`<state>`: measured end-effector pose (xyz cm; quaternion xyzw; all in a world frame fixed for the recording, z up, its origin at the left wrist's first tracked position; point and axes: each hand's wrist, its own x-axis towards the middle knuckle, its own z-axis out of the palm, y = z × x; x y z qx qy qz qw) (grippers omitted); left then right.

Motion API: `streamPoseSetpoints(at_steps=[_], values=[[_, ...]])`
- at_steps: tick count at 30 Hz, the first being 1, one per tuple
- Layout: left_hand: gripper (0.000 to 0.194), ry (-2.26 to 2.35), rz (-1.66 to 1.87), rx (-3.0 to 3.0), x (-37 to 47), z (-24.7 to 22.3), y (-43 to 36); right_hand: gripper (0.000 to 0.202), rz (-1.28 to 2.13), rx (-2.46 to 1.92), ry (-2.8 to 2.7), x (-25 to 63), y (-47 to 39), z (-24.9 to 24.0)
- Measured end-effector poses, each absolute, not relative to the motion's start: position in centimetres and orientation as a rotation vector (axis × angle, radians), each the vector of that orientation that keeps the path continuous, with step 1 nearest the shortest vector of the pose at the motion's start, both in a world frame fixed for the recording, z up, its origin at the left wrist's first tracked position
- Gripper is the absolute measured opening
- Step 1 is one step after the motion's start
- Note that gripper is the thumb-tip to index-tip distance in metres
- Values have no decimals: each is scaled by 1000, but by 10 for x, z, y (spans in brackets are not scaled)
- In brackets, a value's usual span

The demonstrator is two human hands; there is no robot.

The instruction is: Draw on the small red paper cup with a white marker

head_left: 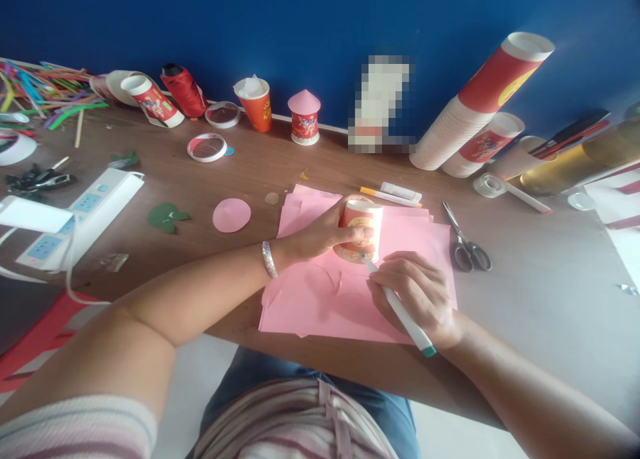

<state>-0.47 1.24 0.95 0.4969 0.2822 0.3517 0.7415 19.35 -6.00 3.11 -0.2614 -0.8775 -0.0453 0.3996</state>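
My left hand (333, 229) is wrapped round a red and white paper cup (361, 214), which stands over a stack of pink paper (310, 306). In my right hand (420, 292) is a white marker (407, 319) with a green end. Its tip meets the lower rim of the cup, where a small dark mark shows. Just beyond the cup lie an orange-and-white pen (383, 196) and a white marker-like stick (400, 192). Black-handled scissors (466, 242) rest at the right edge of the paper.
A pink paper disc (231, 216), a green paper cutout (167, 217) and a power strip (87, 212) are to the left. Along the blue wall stand a cup with a pink cone roof (305, 119), a red thread spool (184, 91) and a tall leaning cup stack (480, 99).
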Motion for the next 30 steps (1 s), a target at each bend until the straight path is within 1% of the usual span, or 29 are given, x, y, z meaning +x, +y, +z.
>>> streamPoseSetpoints(at_steps=[8,18,25,30], values=[[58,648,791,1118,-5,6,14,21,-91,-661,-2228,193,-61,31],[57,622,777,1131,-7,7,13,21,47,-732,-2209,191,-63,34],[50,617,792,1091,-5,6,13,22,41,-694,-2186,192,-64,33],[53,641,827,1062,-5,7,13,21,57,-615,-2218,192,-70,32]])
